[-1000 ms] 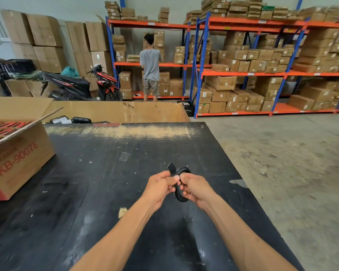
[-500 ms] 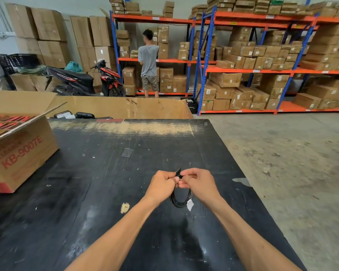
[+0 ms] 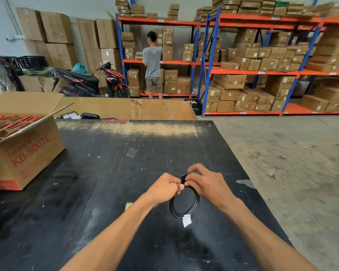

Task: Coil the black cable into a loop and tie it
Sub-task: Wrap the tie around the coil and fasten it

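Both hands pinching coiled black cable (image 3: 184, 207), white tag (image 3: 186, 220)

Two hands: left hand (image 3: 164, 187), right hand (image 3: 207, 182); one coiled black cable (image 3: 184, 207); one white tag (image 3: 187, 220); one open carton (image 3: 25, 151).

Above the near right part of the table (image 3: 110, 173), the left hand (image 3: 163, 188) and the right hand (image 3: 207, 184) meet, both pinching the top of the coiled cable (image 3: 184, 206), which hangs below them with a tag (image 3: 186, 220) at its bottom. An open carton (image 3: 24, 151) sits on the table's left edge. Behind the table stands a cardboard wall (image 3: 129, 109), then a scooter (image 3: 90, 83) to the left and shelving (image 3: 252, 71) to the right.
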`<state>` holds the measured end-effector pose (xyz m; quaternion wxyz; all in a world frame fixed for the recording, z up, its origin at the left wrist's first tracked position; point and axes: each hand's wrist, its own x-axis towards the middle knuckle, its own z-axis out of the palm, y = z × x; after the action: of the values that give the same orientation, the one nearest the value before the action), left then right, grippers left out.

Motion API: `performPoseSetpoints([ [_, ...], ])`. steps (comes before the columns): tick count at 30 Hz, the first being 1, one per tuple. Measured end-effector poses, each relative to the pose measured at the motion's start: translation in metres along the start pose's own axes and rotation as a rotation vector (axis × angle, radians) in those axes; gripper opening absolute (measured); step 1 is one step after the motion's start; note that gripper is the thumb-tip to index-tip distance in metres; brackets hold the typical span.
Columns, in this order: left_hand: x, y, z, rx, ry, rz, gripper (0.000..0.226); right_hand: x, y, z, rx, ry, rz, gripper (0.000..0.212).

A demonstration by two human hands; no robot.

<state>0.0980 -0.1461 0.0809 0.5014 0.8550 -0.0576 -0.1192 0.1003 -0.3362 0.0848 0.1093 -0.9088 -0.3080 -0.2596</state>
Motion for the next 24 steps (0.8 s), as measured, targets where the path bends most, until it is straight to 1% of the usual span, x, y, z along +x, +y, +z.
performPoseSetpoints([
  [2, -0.001, -0.001, -0.002, 0.071, -0.038, 0.013, 0.029, -0.001, 0.003, -0.002, 0.038, -0.045, -0.016, 0.006],
  [3, -0.001, -0.002, -0.003, 0.102, -0.061, 0.018, 0.029, 0.000, 0.003, -0.004, 0.066, -0.094, -0.025, 0.005],
  [6, -0.002, -0.005, -0.003, 0.147, -0.138, 0.042, 0.031, 0.004, -0.002, -0.015, 0.157, -0.336, 0.030, 0.009],
  [7, -0.002, -0.007, -0.003, 0.146, -0.153, 0.045, 0.030, 0.005, -0.003, -0.017, 0.185, -0.385, 0.053, 0.011],
  [9, -0.002, -0.009, -0.002, 0.112, -0.156, 0.036, 0.030, 0.004, -0.005, -0.015, 0.231, -0.410, 0.101, 0.024],
  [10, -0.001, -0.010, 0.000, 0.082, -0.151, 0.030, 0.030, 0.003, -0.006, -0.012, 0.215, -0.420, 0.124, 0.029],
  [12, 0.000, -0.009, 0.003, 0.016, -0.121, 0.017, 0.022, 0.002, -0.009, -0.004, 0.118, -0.441, 0.166, 0.028],
  [13, 0.000, -0.008, 0.003, -0.034, -0.111, 0.003, 0.013, 0.001, -0.010, -0.001, 0.082, -0.443, 0.187, 0.027],
  [14, 0.000, -0.007, 0.002, -0.087, -0.108, -0.018, 0.017, 0.000, -0.012, 0.001, 0.065, -0.435, 0.208, 0.027],
  [16, 0.000, -0.009, -0.003, -0.130, -0.116, -0.058, 0.034, -0.002, -0.013, 0.002, 0.067, -0.400, 0.266, 0.028],
  [18, -0.002, -0.010, -0.012, -0.116, -0.133, -0.057, 0.034, -0.003, -0.009, 0.000, 0.109, -0.334, 0.368, 0.025],
  [20, -0.004, -0.013, -0.020, -0.136, -0.159, -0.032, 0.026, -0.002, -0.002, -0.003, 0.196, -0.266, 0.511, 0.019],
  [21, -0.004, -0.015, -0.023, -0.167, -0.168, -0.020, 0.027, -0.001, 0.004, -0.005, 0.259, -0.240, 0.592, 0.017],
  [24, -0.002, -0.021, -0.026, -0.248, -0.190, -0.006, 0.039, -0.002, 0.021, -0.006, 0.502, -0.183, 0.795, 0.011],
])
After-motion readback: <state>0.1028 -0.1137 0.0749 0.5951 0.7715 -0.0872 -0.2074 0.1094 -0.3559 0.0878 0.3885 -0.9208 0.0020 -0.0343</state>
